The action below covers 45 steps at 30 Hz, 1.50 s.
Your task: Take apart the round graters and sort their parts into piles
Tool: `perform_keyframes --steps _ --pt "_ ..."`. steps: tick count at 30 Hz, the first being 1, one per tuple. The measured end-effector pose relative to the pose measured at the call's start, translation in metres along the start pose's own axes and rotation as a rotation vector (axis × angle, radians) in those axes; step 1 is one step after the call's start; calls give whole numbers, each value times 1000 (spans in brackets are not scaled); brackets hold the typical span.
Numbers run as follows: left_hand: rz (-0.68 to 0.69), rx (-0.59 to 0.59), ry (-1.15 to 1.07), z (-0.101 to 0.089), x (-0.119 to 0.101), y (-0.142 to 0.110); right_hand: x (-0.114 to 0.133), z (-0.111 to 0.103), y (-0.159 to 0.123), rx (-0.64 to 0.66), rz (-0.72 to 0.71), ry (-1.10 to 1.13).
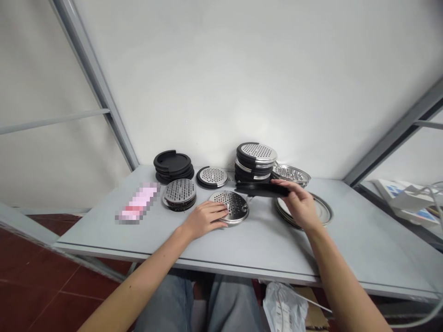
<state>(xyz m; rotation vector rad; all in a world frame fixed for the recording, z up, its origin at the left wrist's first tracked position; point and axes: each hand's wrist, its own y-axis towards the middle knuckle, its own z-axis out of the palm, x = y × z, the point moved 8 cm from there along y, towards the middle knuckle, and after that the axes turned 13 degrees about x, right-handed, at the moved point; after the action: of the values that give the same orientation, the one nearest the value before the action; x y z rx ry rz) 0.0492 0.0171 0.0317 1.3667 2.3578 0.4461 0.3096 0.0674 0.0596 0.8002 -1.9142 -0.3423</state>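
Workshop-like packing spot: I'm working at a grey metal-framed workbench (194, 251) bearing stacked perforated round steel discs (259, 152).

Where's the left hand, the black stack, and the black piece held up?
Left hand (202, 220): head view, back of the hand.
Black stack (173, 165): head view, its upper piece.
Held black piece (260, 189): head view, middle of its side.

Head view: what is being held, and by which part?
The right hand holds a black round piece by its right end; the left hand touches a round metal grater, grip unclear.
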Motion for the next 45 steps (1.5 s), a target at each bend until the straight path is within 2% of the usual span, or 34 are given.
perform_keyframes --steps 2,4,7,10,12,14,19,22,25,29,31,35,38,41,43,45 --pt "1 50 -9 4 -1 2 1 18 2 36 16 44" --pt "9 43 -21 3 -4 2 2 36 4 79 30 71" --pt "0 -94 -11 -9 -7 -2 5 55 4 119 22 18" --pt "-96 -243 40 -20 -4 -9 9 63 3 137 -1 -97" --pt "-163 -292 61 -25 -2 -12 13 66 2 150 -24 -160" --pt "-196 -271 64 -24 1 -10 16 71 1 178 -48 -204" --pt "-160 -15 11 -1 6 -2 15 84 -2 272 -82 -271" --pt "-162 57 -17 9 12 -3 12 86 -3 327 -63 -306" --pt "-171 77 -60 9 16 -5 10 87 -3 395 -42 -335" --pt "-159 93 -157 6 17 -6 11 93 -5 487 -84 -323" --pt "-156 81 -186 5 18 -7 14 93 -5 451 -110 -289" --pt "-157 -4 -184 0 16 -5 24 86 -6 278 -151 -232" --pt "-157 -114 -123 -18 8 -6 35 79 -2 177 -160 -207" --pt "-216 -258 -55 -54 10 -13 53 67 12 71 -166 -172" --pt "-272 -356 2 -85 23 -20 66 62 28 20 -167 -156" --pt "-348 -424 88 -116 46 -29 78 62 51 -9 -171 -147"
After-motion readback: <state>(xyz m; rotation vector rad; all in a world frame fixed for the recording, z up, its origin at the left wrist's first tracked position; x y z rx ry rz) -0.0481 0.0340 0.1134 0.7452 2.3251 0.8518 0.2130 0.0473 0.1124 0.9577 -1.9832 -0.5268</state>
